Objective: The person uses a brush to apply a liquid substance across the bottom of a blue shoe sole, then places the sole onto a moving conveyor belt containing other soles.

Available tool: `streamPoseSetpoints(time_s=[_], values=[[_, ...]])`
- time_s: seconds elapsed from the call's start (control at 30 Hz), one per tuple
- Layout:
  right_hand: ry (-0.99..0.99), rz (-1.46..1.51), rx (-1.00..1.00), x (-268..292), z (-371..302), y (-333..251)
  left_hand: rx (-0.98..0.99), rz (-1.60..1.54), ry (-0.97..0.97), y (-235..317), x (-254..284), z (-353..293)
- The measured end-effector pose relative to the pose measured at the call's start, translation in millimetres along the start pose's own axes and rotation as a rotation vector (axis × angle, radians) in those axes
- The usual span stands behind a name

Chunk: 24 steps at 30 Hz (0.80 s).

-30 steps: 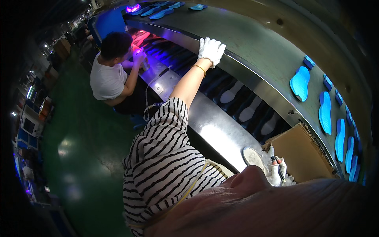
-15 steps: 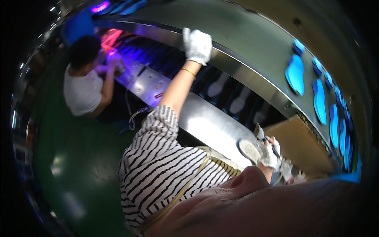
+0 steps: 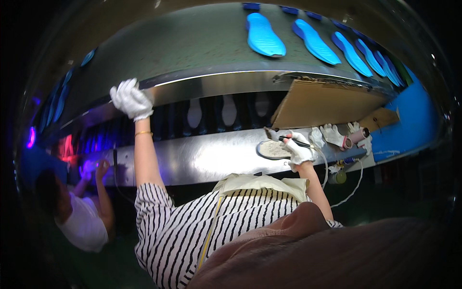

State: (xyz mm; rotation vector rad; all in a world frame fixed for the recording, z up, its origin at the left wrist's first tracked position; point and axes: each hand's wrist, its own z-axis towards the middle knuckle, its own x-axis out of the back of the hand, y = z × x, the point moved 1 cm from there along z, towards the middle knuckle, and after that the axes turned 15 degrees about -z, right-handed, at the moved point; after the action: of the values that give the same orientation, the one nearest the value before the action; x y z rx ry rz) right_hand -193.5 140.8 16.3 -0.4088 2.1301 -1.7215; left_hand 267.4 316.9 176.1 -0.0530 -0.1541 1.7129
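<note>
My left hand [image 3: 131,99], in a white glove, reaches out to the metal edge [image 3: 192,83] of the green conveyor belt. Its fingers are stretched and slightly bent, with nothing visible in them. In my right hand [image 3: 301,150], whose white glove leaves some fingertips bare, is a brush [image 3: 272,134] with a dark handle and pale bristles. Just below the bristles, a dark-rimmed oval piece with a pale face, like a shoe sole [image 3: 272,150], lies on the shiny metal shelf [image 3: 211,161]. My right hand partly covers its right end.
Blue shoe soles [image 3: 264,36] lie in a row on the belt [image 3: 192,43]. Dark soles [image 3: 228,110] sit on a lower level behind the shelf. A cardboard sheet [image 3: 327,103], spare gloves [image 3: 332,135] and a pinkish roll [image 3: 358,135] are at right. A co-worker [image 3: 84,221] sits at left.
The view has swung to the right, levelling the bench and bringing more blue soles and the right end into sight. My right hand still holds the brush beside the pale-faced piece.
</note>
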Motion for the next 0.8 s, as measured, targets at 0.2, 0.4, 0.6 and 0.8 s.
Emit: streamPoseSetpoints(time_s=[0.2, 0.4, 0.6, 0.8], values=[[-0.012, -0.026, -0.094, -1, 8, -3, 0.086, 0.051, -0.026, 16, -3, -1], [-0.041, -0.02, -0.094, 18, 11, 8, 0.056, 0.092, -0.04, 16, -3, 4], [0.009, -0.093, -0.066, 31, 15, 27, -0.024, 0.201, -0.133, 31, 3, 21], [0.088, -0.041, -0.077, 41, 10, 41, 0.108, 0.097, 0.026, -6, -9, -18]])
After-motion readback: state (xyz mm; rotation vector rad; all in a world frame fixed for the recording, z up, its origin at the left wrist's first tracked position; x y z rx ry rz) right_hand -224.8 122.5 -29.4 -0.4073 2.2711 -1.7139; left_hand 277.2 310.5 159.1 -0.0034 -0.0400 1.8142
